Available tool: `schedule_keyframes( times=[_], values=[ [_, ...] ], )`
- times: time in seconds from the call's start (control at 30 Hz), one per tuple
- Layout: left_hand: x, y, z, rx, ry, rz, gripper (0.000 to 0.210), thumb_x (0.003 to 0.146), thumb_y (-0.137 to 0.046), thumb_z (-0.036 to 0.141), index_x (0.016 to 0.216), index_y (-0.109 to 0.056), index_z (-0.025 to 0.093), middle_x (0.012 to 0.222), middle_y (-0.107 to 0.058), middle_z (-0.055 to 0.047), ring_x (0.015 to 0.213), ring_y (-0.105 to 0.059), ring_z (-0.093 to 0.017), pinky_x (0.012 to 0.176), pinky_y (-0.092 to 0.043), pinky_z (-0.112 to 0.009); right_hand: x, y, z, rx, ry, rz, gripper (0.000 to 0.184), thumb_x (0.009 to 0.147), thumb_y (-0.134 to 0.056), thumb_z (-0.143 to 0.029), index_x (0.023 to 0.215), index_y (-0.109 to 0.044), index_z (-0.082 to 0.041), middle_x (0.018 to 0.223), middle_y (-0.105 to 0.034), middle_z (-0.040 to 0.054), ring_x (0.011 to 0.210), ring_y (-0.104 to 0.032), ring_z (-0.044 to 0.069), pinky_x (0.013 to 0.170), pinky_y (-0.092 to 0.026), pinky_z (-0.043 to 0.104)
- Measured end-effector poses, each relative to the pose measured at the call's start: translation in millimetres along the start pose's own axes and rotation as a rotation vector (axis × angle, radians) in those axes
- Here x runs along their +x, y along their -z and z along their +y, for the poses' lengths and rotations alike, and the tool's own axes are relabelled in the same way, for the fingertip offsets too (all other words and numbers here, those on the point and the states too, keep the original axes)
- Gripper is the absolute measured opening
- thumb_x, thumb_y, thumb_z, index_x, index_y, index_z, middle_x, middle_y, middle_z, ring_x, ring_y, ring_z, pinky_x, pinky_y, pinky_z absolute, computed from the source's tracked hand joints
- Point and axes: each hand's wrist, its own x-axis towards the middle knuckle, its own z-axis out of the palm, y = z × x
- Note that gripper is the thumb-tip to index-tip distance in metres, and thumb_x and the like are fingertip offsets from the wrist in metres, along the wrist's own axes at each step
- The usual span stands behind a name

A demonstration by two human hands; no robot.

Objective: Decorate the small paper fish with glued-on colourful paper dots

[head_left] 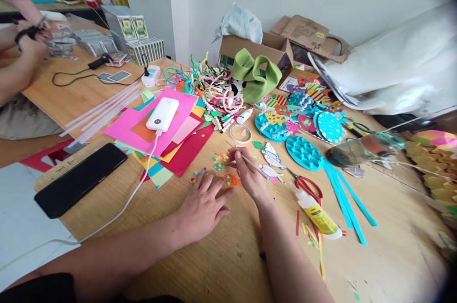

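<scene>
My left hand (204, 205) lies on the wooden table, palm down with fingers spread, holding nothing. Its fingertips are beside a small orange paper fish (232, 180) with coloured patches. My right hand (247, 174) is closed around a thin stick (254, 166), held like a pen over the table; I cannot make out its exact kind. Small colourful paper dots (220, 160) lie in a loose pile between the two hands. Just right of my right hand are white paper fish (272, 156) with drawn lines. Red-handled scissors (309, 186) and a glue bottle (319, 215) lie farther right.
Coloured paper sheets (189, 150) carry a white power bank (163, 114) with a cable; a black phone (80, 179) lies left. Blue paper discs (304, 153), blue strips (345, 198), a tape roll (240, 134) and a glass bottle (364, 149) surround the work. Another person's hands (34, 38) hold scissors at far left.
</scene>
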Motion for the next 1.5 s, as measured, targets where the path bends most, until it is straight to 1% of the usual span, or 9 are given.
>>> schedule_keyframes(
  times=[0.13, 0.27, 0.37, 0.47, 0.67, 0.83, 1.07, 1.33, 1.5],
  values=[
    [-0.3, 0.4, 0.4, 0.002, -0.004, 0.007, 0.046, 0.092, -0.052, 0.043, 0.135, -0.049, 0.027, 0.135, -0.050, -0.007, 0.132, -0.034, -0.031, 0.113, -0.023, -0.057, 0.7, 2.4, -3.7, 0.065, 0.015, 0.036, 0.035, 0.094, -0.045, -0.054, 0.103, -0.059, -0.023, 0.094, -0.058, 0.0028, 0.085, -0.060, 0.016, 0.082, -0.055, 0.037],
    [-0.1, 0.9, 0.8, 0.003, -0.002, 0.006, 0.045, 0.092, -0.053, 0.043, 0.134, -0.051, 0.027, 0.134, -0.051, -0.007, 0.133, -0.033, -0.031, 0.113, -0.022, -0.057, 1.5, 5.8, -6.1, 0.003, 0.048, 0.087, 0.034, 0.094, -0.045, -0.053, 0.101, -0.059, -0.023, 0.092, -0.059, 0.0032, 0.087, -0.061, 0.017, 0.085, -0.053, 0.038],
    [0.4, 1.3, 1.2, 0.002, -0.003, 0.011, 0.045, 0.092, -0.054, 0.044, 0.133, -0.052, 0.027, 0.134, -0.051, -0.007, 0.132, -0.034, -0.031, 0.113, -0.023, -0.057, 1.0, 3.4, -4.0, -0.037, 0.031, 0.051, 0.035, 0.093, -0.046, -0.054, 0.101, -0.059, -0.023, 0.093, -0.059, 0.0037, 0.089, -0.061, 0.017, 0.086, -0.053, 0.038],
    [0.4, 1.4, 1.4, 0.007, 0.002, 0.007, 0.045, 0.092, -0.054, 0.044, 0.133, -0.051, 0.027, 0.134, -0.051, -0.007, 0.132, -0.034, -0.031, 0.113, -0.023, -0.057, 0.4, 2.5, -2.7, 0.014, 0.006, 0.017, 0.036, 0.093, -0.045, -0.055, 0.102, -0.059, -0.023, 0.093, -0.058, 0.0033, 0.086, -0.061, 0.016, 0.083, -0.054, 0.037],
    [-0.2, 0.4, 0.8, -0.001, 0.002, 0.001, 0.045, 0.093, -0.052, 0.044, 0.134, -0.050, 0.028, 0.134, -0.050, -0.007, 0.133, -0.032, -0.032, 0.113, -0.023, -0.057, 0.9, 4.5, -3.6, -0.095, 0.037, 0.067, 0.036, 0.094, -0.045, -0.054, 0.102, -0.059, -0.022, 0.093, -0.061, 0.0034, 0.087, -0.061, 0.017, 0.085, -0.052, 0.038],
    [-0.5, -1.7, 0.0, 0.005, -0.005, 0.018, 0.046, 0.092, -0.052, 0.043, 0.135, -0.050, 0.028, 0.135, -0.050, -0.007, 0.133, -0.034, -0.032, 0.113, -0.022, -0.058, 0.5, 2.2, -3.3, 0.013, 0.029, 0.013, 0.036, 0.093, -0.046, -0.055, 0.102, -0.060, -0.022, 0.092, -0.060, 0.0033, 0.087, -0.061, 0.016, 0.082, -0.054, 0.036],
    [-0.9, -1.9, -0.5, 0.010, -0.008, 0.008, 0.048, 0.092, -0.052, 0.044, 0.138, -0.047, 0.029, 0.136, -0.050, -0.006, 0.134, -0.033, -0.031, 0.114, -0.022, -0.056, 3.0, 12.8, -9.5, 0.048, 0.110, 0.184, 0.032, 0.094, -0.047, -0.050, 0.100, -0.062, -0.022, 0.085, -0.060, 0.0016, 0.078, -0.060, 0.014, 0.078, -0.052, 0.033],
    [-1.5, -3.7, -2.2, 0.010, -0.017, 0.020, 0.047, 0.093, -0.050, 0.043, 0.138, -0.047, 0.030, 0.135, -0.050, -0.006, 0.133, -0.033, -0.033, 0.113, -0.023, -0.057, 5.9, 24.4, -19.1, 0.129, 0.138, 0.409, 0.040, 0.092, -0.049, -0.053, 0.093, -0.069, -0.018, 0.071, -0.062, 0.0011, 0.069, -0.061, 0.014, 0.071, -0.050, 0.031],
    [-0.5, -5.3, -2.6, 0.020, -0.017, 0.012, 0.048, 0.094, -0.049, 0.044, 0.139, -0.046, 0.029, 0.134, -0.051, -0.008, 0.133, -0.033, -0.032, 0.113, -0.023, -0.057, 3.7, 28.9, -30.6, 0.158, 0.141, 0.462, 0.039, 0.091, -0.051, -0.053, 0.085, -0.068, -0.018, 0.063, -0.060, 0.0006, 0.062, -0.060, 0.014, 0.063, -0.048, 0.029]
  ],
)
